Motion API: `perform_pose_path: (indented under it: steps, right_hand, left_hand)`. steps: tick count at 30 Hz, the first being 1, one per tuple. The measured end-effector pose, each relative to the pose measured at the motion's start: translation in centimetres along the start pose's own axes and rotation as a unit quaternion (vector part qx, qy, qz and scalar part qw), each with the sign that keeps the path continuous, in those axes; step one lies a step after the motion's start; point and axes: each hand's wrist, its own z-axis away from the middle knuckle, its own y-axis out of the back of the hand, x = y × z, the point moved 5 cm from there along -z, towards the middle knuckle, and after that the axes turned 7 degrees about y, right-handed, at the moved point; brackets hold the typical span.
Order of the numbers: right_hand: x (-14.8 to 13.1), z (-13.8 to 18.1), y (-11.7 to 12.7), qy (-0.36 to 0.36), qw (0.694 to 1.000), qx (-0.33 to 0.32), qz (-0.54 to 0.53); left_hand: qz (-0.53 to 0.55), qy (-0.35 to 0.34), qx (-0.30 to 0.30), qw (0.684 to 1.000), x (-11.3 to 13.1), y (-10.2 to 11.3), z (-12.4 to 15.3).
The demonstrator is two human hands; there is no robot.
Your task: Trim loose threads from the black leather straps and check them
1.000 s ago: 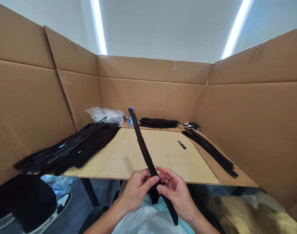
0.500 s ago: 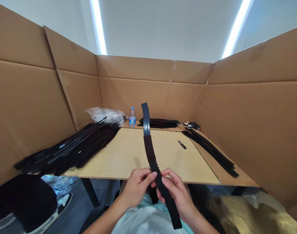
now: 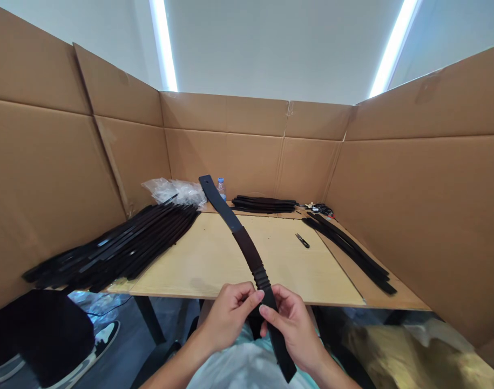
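Cardboard walls (image 3: 250,116) ring your pale tabletop (image 3: 182,259), across the middle of the frame; a heap of black strips (image 3: 121,243) fans over its left end. Your curved strip (image 3: 247,246) slants from the bottom centre up to just left of the frame's middle, far end raised. Your forearms (image 3: 182,351) reach in from the lower edge, angled toward each other. Your left hand (image 3: 232,310) and right hand (image 3: 294,327) pinch it just below its ribbed section, thumbs on the upper face, fingers curled behind. Near its far end, a blue-capped bottle (image 3: 221,185) is partly hidden, its label unreadable. Small snips (image 3: 302,241) lie right of centre.
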Motion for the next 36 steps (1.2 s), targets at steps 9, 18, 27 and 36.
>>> perform_pose_path:
  steps: [9, 18, 27, 36]
  right_hand:
    - [-0.1, 0.1, 0.2, -0.012, 0.997, 0.027, -0.069]
    - [0.0, 0.1, 0.8, -0.005, 1.0, 0.019, -0.02]
    - [0.3, 0.2, -0.1, -0.01, 1.0, -0.001, 0.018]
    - [-0.6, 0.2, 0.1, 0.015, 0.999, -0.019, -0.047]
  left_hand:
    - [0.037, 0.005, 0.009, 0.999, 0.2, 0.1, 0.0]
    - [-0.044, -0.018, 0.04, 0.998, -0.4, 0.7, 0.0]
    - [0.047, 0.002, -0.048, 0.998, 0.5, -0.7, 0.4]
    - [0.019, -0.016, 0.021, 0.999, 0.1, 0.5, 0.2]
